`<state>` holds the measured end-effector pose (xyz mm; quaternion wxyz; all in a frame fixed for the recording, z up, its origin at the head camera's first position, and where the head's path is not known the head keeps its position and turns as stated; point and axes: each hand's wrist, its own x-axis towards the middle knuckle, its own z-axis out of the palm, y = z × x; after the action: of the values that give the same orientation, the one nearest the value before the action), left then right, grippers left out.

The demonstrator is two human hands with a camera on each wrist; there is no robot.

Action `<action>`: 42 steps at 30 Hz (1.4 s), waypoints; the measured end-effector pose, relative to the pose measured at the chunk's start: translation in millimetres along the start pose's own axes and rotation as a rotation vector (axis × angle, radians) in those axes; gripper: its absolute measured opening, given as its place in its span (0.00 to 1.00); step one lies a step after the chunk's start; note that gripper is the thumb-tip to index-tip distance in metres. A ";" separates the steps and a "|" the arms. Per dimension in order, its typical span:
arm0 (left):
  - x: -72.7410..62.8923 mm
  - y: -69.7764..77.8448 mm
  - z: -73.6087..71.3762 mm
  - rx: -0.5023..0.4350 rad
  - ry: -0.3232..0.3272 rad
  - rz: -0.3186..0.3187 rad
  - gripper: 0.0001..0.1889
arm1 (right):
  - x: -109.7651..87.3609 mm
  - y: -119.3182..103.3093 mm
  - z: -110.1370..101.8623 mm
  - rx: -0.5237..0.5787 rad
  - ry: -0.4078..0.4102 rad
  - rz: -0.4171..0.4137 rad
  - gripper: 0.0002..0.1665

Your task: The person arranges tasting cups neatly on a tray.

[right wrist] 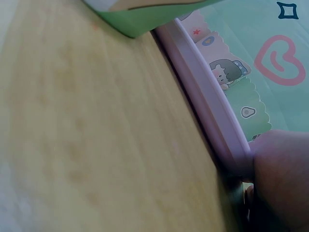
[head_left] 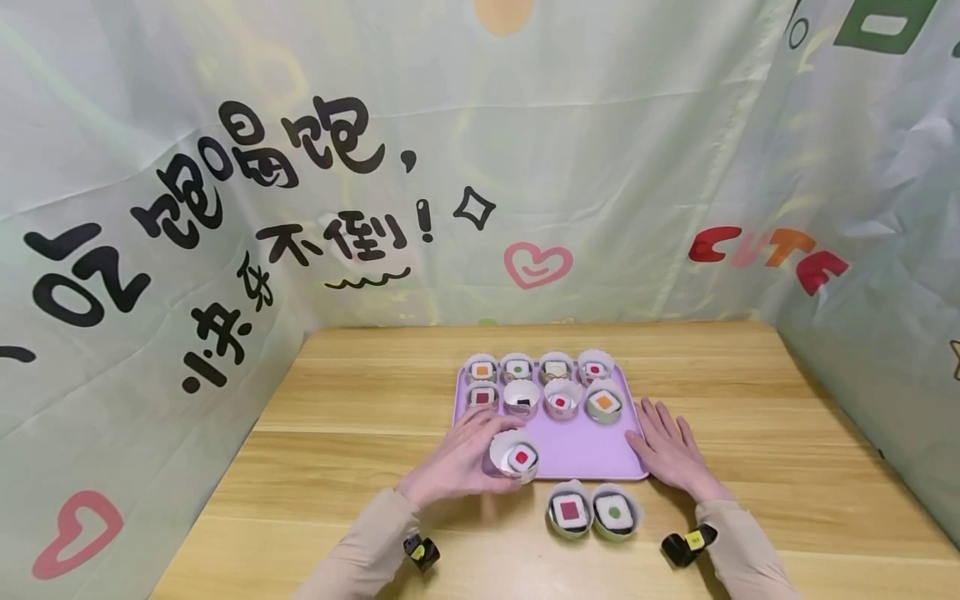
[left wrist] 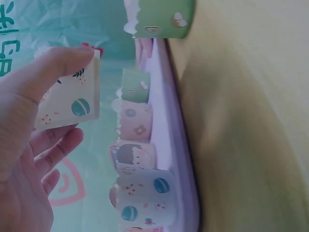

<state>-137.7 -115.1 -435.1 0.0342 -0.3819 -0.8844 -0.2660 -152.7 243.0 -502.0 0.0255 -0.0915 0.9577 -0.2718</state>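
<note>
In the head view my left hand (head_left: 468, 458) grips a scalloped paper cup (head_left: 497, 460) from its left side. A square white sushi piece with a red centre (head_left: 522, 457) sits inside that cup, which hangs over the front left of the lilac tray (head_left: 588, 446). From the left wrist, the thumb and fingers of my left hand (left wrist: 21, 121) pinch the white cup (left wrist: 72, 99) with its teal print. My right hand (head_left: 670, 446) lies with fingers spread at the tray's right edge, holding nothing. In the right wrist view, part of the right hand (right wrist: 282, 179) overlaps the tray's corner.
Several paper cups with sushi pieces stand in two rows across the tray's back half, among them an orange-centred piece (head_left: 604, 402). Two more filled cups, one with a maroon square (head_left: 570, 510) and one with a green dot (head_left: 615, 514), stand on the wooden table (head_left: 360, 400) before the tray.
</note>
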 end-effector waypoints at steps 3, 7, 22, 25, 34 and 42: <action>3.9 -0.4 -1.5 -0.013 0.012 -0.001 0.43 | -0.2 -1.3 -0.4 -0.012 -0.006 0.007 0.42; 10.5 0.1 -3.0 0.014 0.021 -0.011 0.44 | -0.1 -1.3 -0.1 -0.012 -0.003 0.005 0.42; 30.1 -0.8 6.6 0.130 0.033 -0.181 0.48 | -0.1 -1.0 0.2 -0.021 -0.002 0.005 0.42; 33.9 -2.6 11.9 0.151 0.034 -0.212 0.49 | -0.3 -1.1 0.0 -0.022 -0.002 0.005 0.42; 39.7 -9.4 24.3 0.157 0.016 -0.256 0.50 | -1.3 -2.2 -0.3 -0.013 -0.002 0.007 0.42; 40.5 -14.5 30.3 0.147 0.006 -0.269 0.49 | -1.1 -1.2 0.6 -0.020 0.003 0.004 0.42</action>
<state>-172.0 -81.6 -456.8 0.0287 -0.2554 -0.9446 -0.2039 -151.4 242.0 -501.8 0.0237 -0.0894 0.9606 -0.2622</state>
